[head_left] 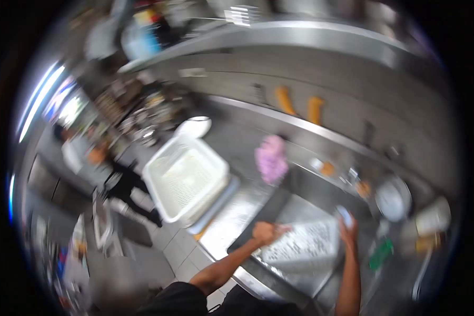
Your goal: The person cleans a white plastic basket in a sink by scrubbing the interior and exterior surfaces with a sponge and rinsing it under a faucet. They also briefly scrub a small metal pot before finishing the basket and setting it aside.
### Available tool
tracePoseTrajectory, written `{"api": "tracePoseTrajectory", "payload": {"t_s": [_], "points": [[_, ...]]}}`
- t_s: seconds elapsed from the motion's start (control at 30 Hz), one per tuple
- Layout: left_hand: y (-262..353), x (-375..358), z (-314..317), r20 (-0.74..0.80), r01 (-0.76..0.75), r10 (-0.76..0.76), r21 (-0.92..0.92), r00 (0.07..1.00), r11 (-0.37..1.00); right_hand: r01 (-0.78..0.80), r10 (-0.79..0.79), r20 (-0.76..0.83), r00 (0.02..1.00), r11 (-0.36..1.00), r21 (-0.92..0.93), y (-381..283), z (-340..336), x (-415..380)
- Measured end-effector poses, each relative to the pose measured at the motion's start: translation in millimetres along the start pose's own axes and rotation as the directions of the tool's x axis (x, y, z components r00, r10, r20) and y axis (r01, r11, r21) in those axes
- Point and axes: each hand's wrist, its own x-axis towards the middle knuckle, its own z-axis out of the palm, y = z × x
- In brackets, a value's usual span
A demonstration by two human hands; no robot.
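A perforated metal pan [303, 242] lies tilted inside the steel sink [300, 184], its holed face turned up. My left hand [266, 233] is closed at the pan's left edge. On the far right of the pan, my right hand [348, 231] has its fingers around a small pale bluish-white object [345, 216], too blurred to name. A pink cloth [272, 159] hangs over the sink's back left corner.
Left of the sink, a white perforated basket [187, 176] stands on the steel counter [237, 203]. A round metal bowl [393, 199] and a green scrubber [381, 255] are at right. Overhead runs a steel shelf [300, 34]. A person [108, 163] stands at far left.
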Motion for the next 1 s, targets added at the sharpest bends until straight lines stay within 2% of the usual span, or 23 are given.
{"api": "tracePoseTrajectory", "payload": {"t_s": [0.03,0.07,0.1,0.13,0.17,0.2,0.27,0.3,0.37,0.4,0.47,0.5,0.57,0.6,0.67,0.7,0.77,0.8,0.83,0.87,0.9,0.93,1.0], "points": [[-16,4,7,-0.037,-0.132,0.134,0.049,0.990,0.990,-0.046,0.046,-0.006,0.999,0.995,-0.090,32,-11,0],[-29,16,22,-0.220,-0.312,0.332,0.121,0.917,0.942,0.189,-0.190,-0.033,0.981,0.981,-0.050,104,-12,11],[-20,16,3,-0.055,-0.290,0.304,0.185,0.951,0.939,-0.010,-0.002,-0.148,0.989,0.997,-0.075,90,-2,-8],[-9,10,-17,-0.016,-0.277,0.281,0.130,0.960,0.952,-0.208,0.187,-0.256,0.948,0.976,-0.057,76,9,-26],[-3,4,-28,0.011,-0.266,0.266,0.079,0.964,0.961,-0.153,0.128,-0.343,0.931,0.987,-0.047,79,12,-32],[-2,10,-29,-0.017,-0.247,0.249,0.070,0.968,0.967,-0.130,0.105,-0.320,0.942,0.990,-0.059,68,12,-26],[-19,20,-24,0.016,-0.331,0.331,0.067,0.943,0.941,0.058,-0.064,-0.087,0.994,0.996,-0.070,27,14,-31],[-28,23,-23,-0.010,-0.304,0.305,0.070,0.952,0.950,0.079,-0.083,-0.055,0.995,0.995,-0.063,3,14,-36],[-32,28,-15,-0.021,-0.377,0.377,0.004,0.926,0.926,0.289,-0.227,0.202,0.953,0.883,-0.369,-39,5,-40],[-30,31,-16,0.004,-0.389,0.389,0.023,0.921,0.921,0.307,-0.243,0.212,0.947,0.878,-0.367,-33,-5,-31],[-23,34,-9,0.005,-0.437,0.437,0.009,0.900,0.900,0.239,-0.135,0.394,0.909,0.944,-0.228,-11,-29,-14],[-22,36,-9,0.021,-0.486,0.486,-0.004,0.874,0.874,0.264,-0.158,0.411,0.898,0.940,-0.217,-12,-29,-8],[-16,35,-15,-0.001,-0.507,0.507,0.003,0.862,0.862,0.258,0.022,0.607,0.794,0.893,-0.369,-29,-37,-10],[-7,33,-15,0.003,-0.548,0.548,-0.003,0.837,0.837,0.272,0.012,0.613,0.790,0.889,-0.368,-45,-31,-17],[19,31,0,-0.050,-0.569,0.568,-0.003,0.822,0.823,0.341,-0.034,0.458,0.888,0.717,-0.607,-74,-14,-37],[31,27,5,-0.086,-0.588,0.585,-0.004,0.806,0.809,0.342,-0.038,0.455,0.889,0.715,-0.610,-72,-8,-38],[55,17,7,-0.060,-0.541,0.539,-0.031,0.840,0.840,0.015,0.212,0.328,0.920,0.821,-0.571,-51,12,-34],[60,16,6,-0.035,-0.487,0.486,-0.056,0.873,0.871,0.264,-0.105,0.418,0.902,0.901,-0.343,-31,12,-40],[58,14,4,-0.037,-0.487,0.486,-0.060,0.873,0.871,0.264,-0.103,0.419,0.902,0.900,-0.347,-17,17,-48],[55,11,1,-0.004,-0.471,0.471,-0.030,0.882,0.881,0.219,-0.174,0.288,0.942,0.967,-0.133,-7,24,-55],[52,11,-2,0.023,-0.456,0.456,0.006,0.890,0.890,0.228,-0.241,0.150,0.959,0.969,0.096,1,30,-62],[52,10,3,0.021,-0.456,0.456,0.002,0.890,0.890,0.249,-0.245,0.116,0.963,0.968,-0.020,12,28,-73],[51,11,9,-0.062,-0.578,0.578,0.028,0.814,0.816,0.268,-0.238,0.126,0.963,0.896,-0.355,32,20,-97]]}}
